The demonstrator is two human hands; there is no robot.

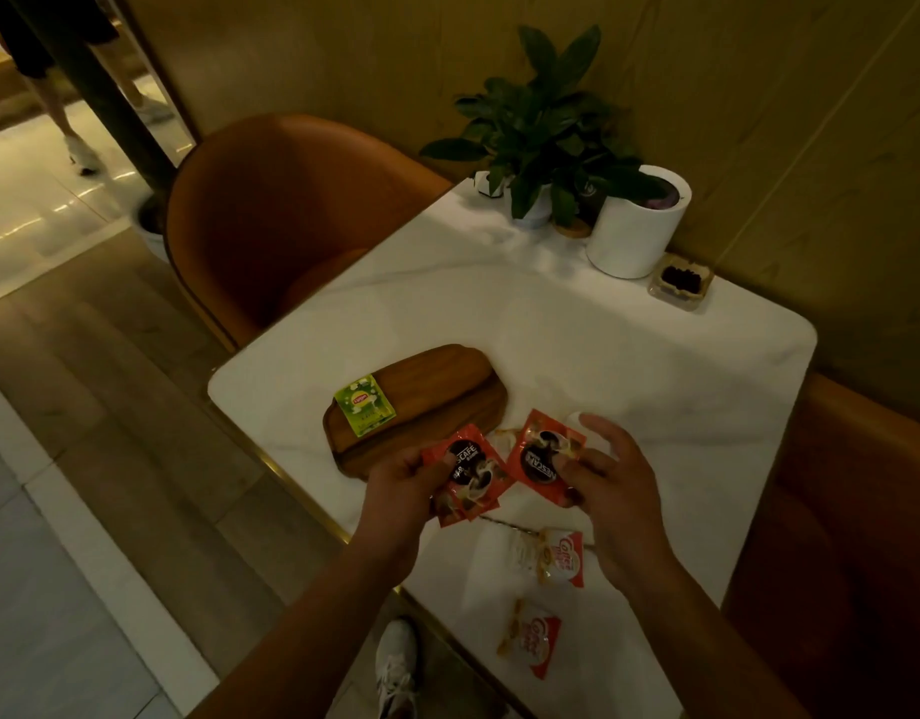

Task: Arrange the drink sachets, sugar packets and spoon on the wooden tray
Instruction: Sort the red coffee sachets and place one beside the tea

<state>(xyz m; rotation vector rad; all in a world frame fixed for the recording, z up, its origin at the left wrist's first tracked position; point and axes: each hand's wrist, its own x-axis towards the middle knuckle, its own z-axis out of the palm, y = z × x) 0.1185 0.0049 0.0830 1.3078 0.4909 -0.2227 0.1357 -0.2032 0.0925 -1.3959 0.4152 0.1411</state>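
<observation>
Both hands, left (403,490) and right (611,490), grip coffee sachets; the wooden tray (447,386) lies just ahead-left, nearer the left hand.

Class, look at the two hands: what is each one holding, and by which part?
The left hand pinches red coffee sachets by their left edge. The right hand pinches another red coffee sachet by its lower right corner.

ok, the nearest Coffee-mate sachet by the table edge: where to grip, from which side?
Coffee-mate sachet lies flat and free on the white table. Pinch its crimped far short end, probably from above on the right hand side; a flat packet offers only its edges.
</observation>
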